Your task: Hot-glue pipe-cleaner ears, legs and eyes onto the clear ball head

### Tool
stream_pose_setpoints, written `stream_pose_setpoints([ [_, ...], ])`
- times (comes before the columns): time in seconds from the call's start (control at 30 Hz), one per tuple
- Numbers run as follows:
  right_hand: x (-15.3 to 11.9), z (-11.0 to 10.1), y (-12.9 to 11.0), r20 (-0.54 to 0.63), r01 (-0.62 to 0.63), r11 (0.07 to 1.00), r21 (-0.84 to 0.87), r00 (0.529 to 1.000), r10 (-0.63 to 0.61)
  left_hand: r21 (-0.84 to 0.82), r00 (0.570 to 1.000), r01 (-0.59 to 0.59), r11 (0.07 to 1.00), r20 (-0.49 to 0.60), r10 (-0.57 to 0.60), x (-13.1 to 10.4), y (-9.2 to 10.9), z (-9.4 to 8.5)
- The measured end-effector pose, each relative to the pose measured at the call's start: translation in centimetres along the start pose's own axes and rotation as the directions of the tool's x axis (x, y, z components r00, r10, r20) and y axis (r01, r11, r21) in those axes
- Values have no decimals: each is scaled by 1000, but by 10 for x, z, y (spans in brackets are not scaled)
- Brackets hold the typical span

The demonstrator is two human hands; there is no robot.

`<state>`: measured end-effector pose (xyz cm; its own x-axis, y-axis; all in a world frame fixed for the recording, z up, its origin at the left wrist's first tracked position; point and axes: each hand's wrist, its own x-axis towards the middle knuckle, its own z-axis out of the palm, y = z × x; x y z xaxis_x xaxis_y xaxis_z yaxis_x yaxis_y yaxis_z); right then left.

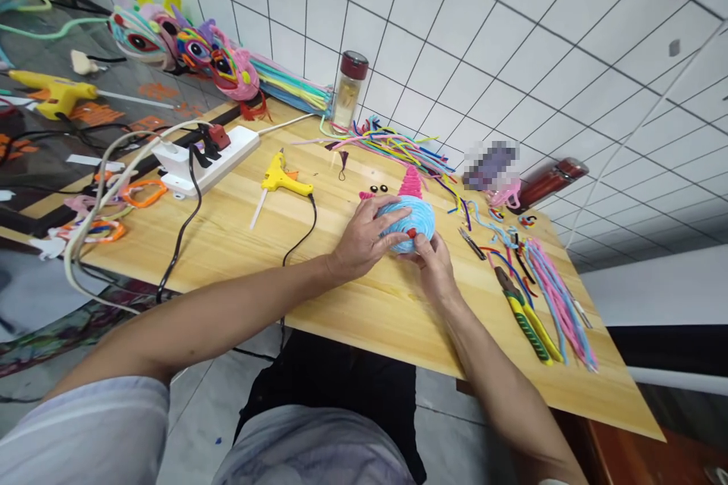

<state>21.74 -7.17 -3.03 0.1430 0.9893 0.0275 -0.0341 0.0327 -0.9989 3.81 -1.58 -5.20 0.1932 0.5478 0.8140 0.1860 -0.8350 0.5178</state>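
A round light-blue ball of coiled pipe cleaner is between my two hands, just above or on the wooden table. My left hand lies over its left side, with the fingers curved across the top. My right hand grips the lower right side. A small red piece sits on the ball's front, between my left fingertips and right thumb. Behind the ball stands a pink cone. Two black bead eyes and a small pink piece lie just left of the cone.
A yellow glue gun and a white power strip lie to the left, cords trailing. Pliers and pipe cleaners are at right. A glass bottle stands by the wall near finished colourful heads. A red flask lies tilted.
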Motion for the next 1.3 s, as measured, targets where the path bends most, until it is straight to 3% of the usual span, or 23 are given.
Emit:
stream_pose_setpoints([
  [0.27, 2, 0, 1, 33, 4, 1000, -25, 999, -4, 9, 1000, 27, 1000, 6, -27, 0, -4, -2],
  [0.43, 1, -1, 3, 29, 31, 997, -75, 999, -29, 94, 999, -24, 995, 30, 21, 0, -1, -3],
  [0.7, 2, -2, -4, 32, 37, 988, -153, 999, -32, 140, 985, -59, 988, 167, 36, 5, 5, -11],
  [0.9, 1, -1, -7, 82, 40, 980, -194, 996, -24, 254, 976, -134, 958, 199, 84, 7, 1, -14],
  [1.13, 4, 2, 4, 99, 11, 923, -384, 995, 29, 174, 927, -311, 934, 275, 257, 10, -6, -11],
  [1.3, 7, -1, 10, 114, 11, 883, -469, 992, 48, 148, 925, -248, 957, 331, 188, 4, -6, -10],
])
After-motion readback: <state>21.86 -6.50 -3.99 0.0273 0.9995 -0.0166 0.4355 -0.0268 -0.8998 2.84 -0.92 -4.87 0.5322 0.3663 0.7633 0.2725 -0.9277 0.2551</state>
